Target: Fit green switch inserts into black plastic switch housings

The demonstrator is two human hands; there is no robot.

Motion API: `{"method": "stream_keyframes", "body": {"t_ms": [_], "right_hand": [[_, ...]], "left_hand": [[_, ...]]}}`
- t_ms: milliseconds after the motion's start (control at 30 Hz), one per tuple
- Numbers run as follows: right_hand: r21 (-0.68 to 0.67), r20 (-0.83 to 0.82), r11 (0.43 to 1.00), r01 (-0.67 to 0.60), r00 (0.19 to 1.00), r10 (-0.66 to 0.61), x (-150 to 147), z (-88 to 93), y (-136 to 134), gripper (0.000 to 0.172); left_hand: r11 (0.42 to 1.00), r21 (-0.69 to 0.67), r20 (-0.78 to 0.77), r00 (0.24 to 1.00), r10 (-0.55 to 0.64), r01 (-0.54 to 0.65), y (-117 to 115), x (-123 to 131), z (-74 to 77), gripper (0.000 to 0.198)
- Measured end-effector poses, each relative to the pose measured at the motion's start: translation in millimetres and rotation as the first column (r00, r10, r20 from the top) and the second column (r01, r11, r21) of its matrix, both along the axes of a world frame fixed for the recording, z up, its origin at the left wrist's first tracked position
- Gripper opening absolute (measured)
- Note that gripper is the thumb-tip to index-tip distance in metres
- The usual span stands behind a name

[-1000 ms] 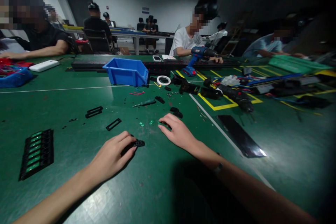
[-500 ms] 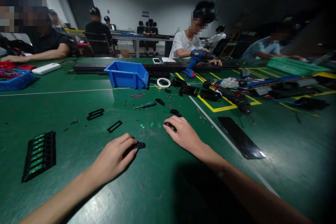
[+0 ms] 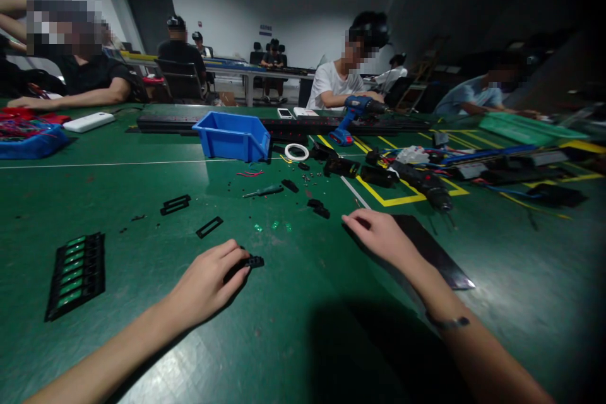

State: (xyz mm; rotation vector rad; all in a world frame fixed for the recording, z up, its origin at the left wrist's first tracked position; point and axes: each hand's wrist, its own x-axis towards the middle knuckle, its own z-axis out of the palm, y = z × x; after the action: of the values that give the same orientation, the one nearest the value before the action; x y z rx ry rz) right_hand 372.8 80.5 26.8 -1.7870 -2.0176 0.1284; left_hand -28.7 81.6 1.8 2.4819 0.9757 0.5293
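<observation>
My left hand (image 3: 211, 278) rests low over the green table, its thumb and fingers closed on a small black plastic part (image 3: 255, 261). Most of that part is hidden by the fingers. To the right, my right hand (image 3: 376, 235) is in a pinch, fingertips together; anything between them is too small to make out. Black plastic pieces (image 3: 319, 208) lie left of it, apart from the fingers. Small green pieces (image 3: 274, 225) lie between the hands. Beyond my left hand is a thin black rectangular frame (image 3: 209, 227), with stacked similar frames (image 3: 175, 204) further off.
A black holder with green strips (image 3: 76, 274) lies left. A screwdriver (image 3: 267, 190), blue bin (image 3: 231, 137) and white ring (image 3: 297, 152) are further back. A dark panel (image 3: 435, 249) lies partly under my right forearm. Drills (image 3: 426, 184) and wiring lie right; co-workers sit beyond.
My right hand has moved right, away from the black pieces, and its fingertips have come together. My left hand keeps its hold. A co-worker at the left has raised an arm.
</observation>
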Motion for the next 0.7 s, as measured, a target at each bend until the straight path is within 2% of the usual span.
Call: {"method": "stream_keyframes", "body": {"t_ms": [67, 167, 267, 333, 433, 567, 700], "right_hand": [[0.043, -0.047, 0.981, -0.19, 0.98, 0.192, -32, -1.6, -5, 0.03], [0.031, -0.058, 0.904, -0.426, 0.902, 0.427, -76, -11.6, -16, 0.025], [0.083, -0.031, 0.852, -0.517, 0.853, 0.521, -105, -24.5, -23, 0.025], [0.133, -0.053, 0.857, -0.497, 0.86, 0.507, -116, -29.8, -22, 0.019], [0.212, -0.123, 0.897, -0.389, 0.9, 0.419, -124, -30.7, -7, 0.012], [0.266, -0.103, 0.919, -0.289, 0.94, 0.326, -127, -28.8, 25, 0.028], [0.219, -0.079, 0.947, -0.237, 0.963, 0.259, -121, -33.6, 36, 0.027]], "left_hand": [[1.0, 0.003, 0.002, 1.0, -0.003, 0.003, 0, 0, -0.3, 0.024], [1.0, 0.008, 0.017, 1.0, -0.006, 0.006, 0, 1, -0.2, 0.024], [1.0, 0.007, 0.025, 1.0, -0.004, 0.004, 0, 1, 1.7, 0.024], [1.0, 0.0, 0.018, 1.0, -0.005, 0.005, 0, 1, 3.3, 0.024], [1.0, 0.004, 0.004, 1.0, 0.0, 0.0, 0, 2, 4.6, 0.023], [1.0, 0.003, 0.005, 1.0, 0.011, -0.011, -1, 3, 4.7, 0.023], [1.0, -0.008, 0.012, 1.0, 0.014, -0.014, -1, 3, 6.0, 0.023]]}}
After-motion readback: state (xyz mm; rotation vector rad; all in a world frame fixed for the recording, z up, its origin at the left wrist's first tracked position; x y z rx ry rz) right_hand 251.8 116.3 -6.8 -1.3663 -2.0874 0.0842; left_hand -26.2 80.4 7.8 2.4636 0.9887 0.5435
